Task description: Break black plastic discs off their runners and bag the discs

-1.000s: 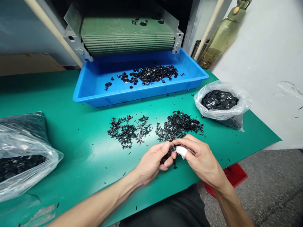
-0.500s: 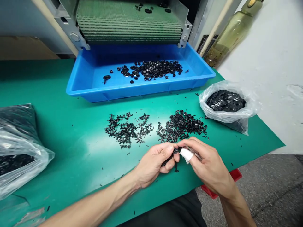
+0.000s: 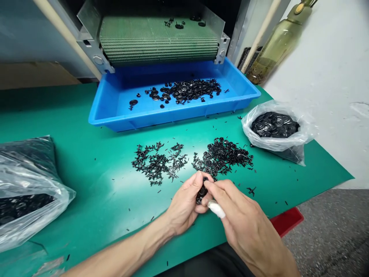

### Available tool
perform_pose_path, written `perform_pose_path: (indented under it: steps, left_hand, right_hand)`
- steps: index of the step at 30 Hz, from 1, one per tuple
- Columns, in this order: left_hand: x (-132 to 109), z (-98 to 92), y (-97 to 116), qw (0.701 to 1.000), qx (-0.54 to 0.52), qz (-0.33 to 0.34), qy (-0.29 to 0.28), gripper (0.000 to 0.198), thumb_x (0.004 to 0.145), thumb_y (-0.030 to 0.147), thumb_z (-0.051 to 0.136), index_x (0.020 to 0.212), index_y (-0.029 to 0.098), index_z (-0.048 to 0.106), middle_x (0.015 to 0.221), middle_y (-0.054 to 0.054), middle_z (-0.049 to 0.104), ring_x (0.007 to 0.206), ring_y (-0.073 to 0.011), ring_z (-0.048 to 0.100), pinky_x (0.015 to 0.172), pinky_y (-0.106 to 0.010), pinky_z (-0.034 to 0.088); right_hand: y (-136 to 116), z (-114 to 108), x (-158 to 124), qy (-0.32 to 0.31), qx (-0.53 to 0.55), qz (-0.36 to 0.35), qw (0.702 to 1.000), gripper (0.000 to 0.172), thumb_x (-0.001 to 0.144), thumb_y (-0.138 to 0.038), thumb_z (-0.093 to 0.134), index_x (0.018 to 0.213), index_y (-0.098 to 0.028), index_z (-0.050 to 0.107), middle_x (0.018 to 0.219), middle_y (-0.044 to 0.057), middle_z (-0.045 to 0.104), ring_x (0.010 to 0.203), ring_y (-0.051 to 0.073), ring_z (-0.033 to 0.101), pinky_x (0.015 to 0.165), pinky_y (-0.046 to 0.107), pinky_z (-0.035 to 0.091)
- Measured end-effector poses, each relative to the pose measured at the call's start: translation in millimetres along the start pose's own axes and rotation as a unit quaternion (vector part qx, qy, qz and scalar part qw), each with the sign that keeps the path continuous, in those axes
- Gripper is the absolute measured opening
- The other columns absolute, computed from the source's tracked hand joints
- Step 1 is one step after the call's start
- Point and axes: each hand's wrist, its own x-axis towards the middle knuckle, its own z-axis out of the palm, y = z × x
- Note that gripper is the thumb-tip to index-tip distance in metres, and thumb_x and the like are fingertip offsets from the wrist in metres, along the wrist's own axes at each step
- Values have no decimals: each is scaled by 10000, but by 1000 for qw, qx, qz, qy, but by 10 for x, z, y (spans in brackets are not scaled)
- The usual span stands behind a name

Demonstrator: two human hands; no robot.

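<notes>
My left hand (image 3: 187, 202) is closed round several small black plastic parts (image 3: 201, 195), which show between its thumb and curled fingers. Against these parts press the bent fingertips of my right hand (image 3: 240, 215). A white wrapping (image 3: 216, 209) covers the thumb of that hand. Whatever the right fingertips pinch is hidden behind them. Just beyond both hands lies a heap of small black plastic parts (image 3: 227, 154), some round and some branched. To its left, black branched pieces (image 3: 155, 165) are spread out. One loose branched piece (image 3: 251, 191) lies right of my right hand.
A blue tray (image 3: 178, 115) holding black discs and bits sits below a green conveyor belt (image 3: 158, 42). Clear plastic bags of black parts stand at right (image 3: 273, 125) and left (image 3: 31, 184). A bottle (image 3: 276, 46) leans at the back right; a red bin (image 3: 286, 222) shows below the green table (image 3: 100, 215).
My right hand has moved left and turned, closing in on the left hand. The thin metal tool seen in it before no longer shows. A branched piece now lies on the table to its right.
</notes>
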Motion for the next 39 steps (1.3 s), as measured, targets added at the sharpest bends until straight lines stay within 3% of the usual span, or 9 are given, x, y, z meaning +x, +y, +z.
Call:
perform_pose_path:
  steps: [3, 7, 11, 14, 17, 26, 30, 33, 39]
  left_hand:
    - [7, -13, 22, 1000, 0, 0, -13, 310, 859, 467, 635, 892, 161, 599, 668, 29, 482, 457, -26, 322, 391, -135, 157]
    - [17, -53, 29, 1000, 8, -3, -23, 311, 836, 443, 676, 918, 146, 629, 685, 25, 492, 455, -18, 321, 392, -146, 163]
    - [14, -77, 14, 1000, 5, 7, -16, 328, 774, 430, 748, 902, 143, 655, 644, 31, 485, 451, -16, 316, 391, -147, 149]
    - [11, -78, 6, 1000, 3, 10, -6, 337, 730, 417, 790, 882, 141, 672, 635, 27, 498, 445, -9, 320, 389, -141, 140]
    - [10, -75, 4, 1000, 3, 16, 11, 328, 707, 391, 815, 884, 144, 692, 632, 24, 507, 450, -8, 338, 395, -136, 150]
    - [13, -42, 0, 998, 39, 41, 24, 319, 644, 391, 856, 842, 160, 760, 490, 65, 395, 435, -21, 318, 413, -154, 163]
    - [18, -64, 1, 992, 91, 86, 17, 274, 646, 383, 852, 809, 176, 774, 590, 44, 450, 435, -16, 351, 416, -173, 187]
    - [18, -101, -7, 982, 154, 110, 11, 226, 708, 372, 811, 830, 186, 775, 661, 25, 500, 457, -26, 398, 429, -188, 223]
    - [2, -82, -31, 963, 244, 103, 39, 301, 757, 437, 752, 855, 153, 735, 481, 58, 443, 454, -58, 353, 445, -201, 239]
  right_hand:
    - [58, -67, -30, -21, -11, 15, 1000, 547, 887, -69, 320, 1417, -169, 414, 1079, 99, 617, 871, 179, 649, 693, 295, 585]
    - [155, -70, -78, 17, -69, 18, 997, 461, 920, -74, 307, 1348, -152, 459, 915, 75, 676, 773, 181, 670, 644, 288, 563]
    - [151, -56, -79, 26, -102, 16, 994, 309, 910, -75, 309, 1068, -176, 555, 750, 35, 643, 639, 179, 626, 518, 279, 462]
    - [120, -71, -59, 23, -139, -6, 990, 288, 885, -46, 316, 839, -209, 549, 700, 20, 577, 625, 173, 575, 534, 288, 395]
    - [97, -86, -47, 51, -140, -25, 989, 297, 922, -55, 318, 758, -199, 519, 681, 21, 553, 644, 159, 559, 572, 282, 374]
    - [79, -88, -32, 71, -160, -54, 983, 267, 926, -36, 365, 892, -160, 598, 661, 9, 505, 596, 162, 470, 570, 313, 297]
    - [76, -131, -29, 67, -189, -65, 978, 230, 892, -34, 402, 861, -172, 583, 676, 15, 517, 617, 174, 466, 590, 319, 300]
    - [70, -175, -35, 45, -200, -57, 977, 185, 838, -33, 471, 819, -195, 559, 677, 8, 525, 614, 179, 466, 590, 321, 292]
    - [-2, -185, 30, -33, -222, -1, 975, 208, 740, -12, 564, 773, -216, 539, 652, -7, 552, 566, 168, 507, 519, 315, 235]
